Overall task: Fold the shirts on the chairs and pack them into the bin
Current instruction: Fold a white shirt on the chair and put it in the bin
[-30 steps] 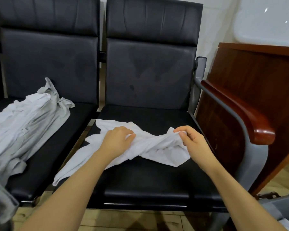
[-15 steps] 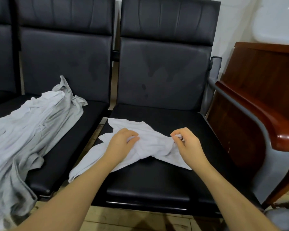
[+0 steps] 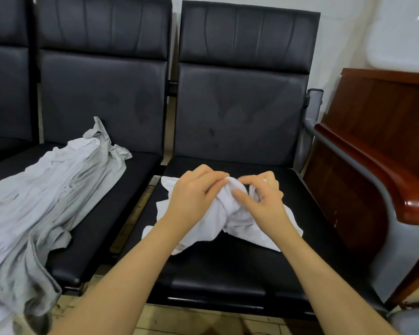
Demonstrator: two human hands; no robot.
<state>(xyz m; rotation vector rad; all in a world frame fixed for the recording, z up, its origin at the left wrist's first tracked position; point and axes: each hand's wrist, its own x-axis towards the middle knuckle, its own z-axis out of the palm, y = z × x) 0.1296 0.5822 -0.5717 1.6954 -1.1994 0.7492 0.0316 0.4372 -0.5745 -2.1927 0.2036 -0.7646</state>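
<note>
A crumpled white shirt (image 3: pixel 242 226) lies on the seat of the right black chair (image 3: pixel 228 274). My left hand (image 3: pixel 194 197) grips a bunched part of the shirt near its middle. My right hand (image 3: pixel 261 197) pinches the cloth right beside it, fingers curled, almost touching the left hand. A pile of light grey shirts (image 3: pixel 41 197) is draped over the seat of the left black chair (image 3: pixel 102 226) and hangs off its front edge.
A dark wooden armrest (image 3: pixel 377 175) on a grey metal frame borders the right chair. Behind it stands a brown wooden panel (image 3: pixel 385 112). A grey object (image 3: pixel 414 320) shows at the bottom right corner. Tiled floor runs below the seats.
Both hands have come together over the middle of the white shirt, bunching it up. The right hand moved left. The view shifted, showing more of the left chair.
</note>
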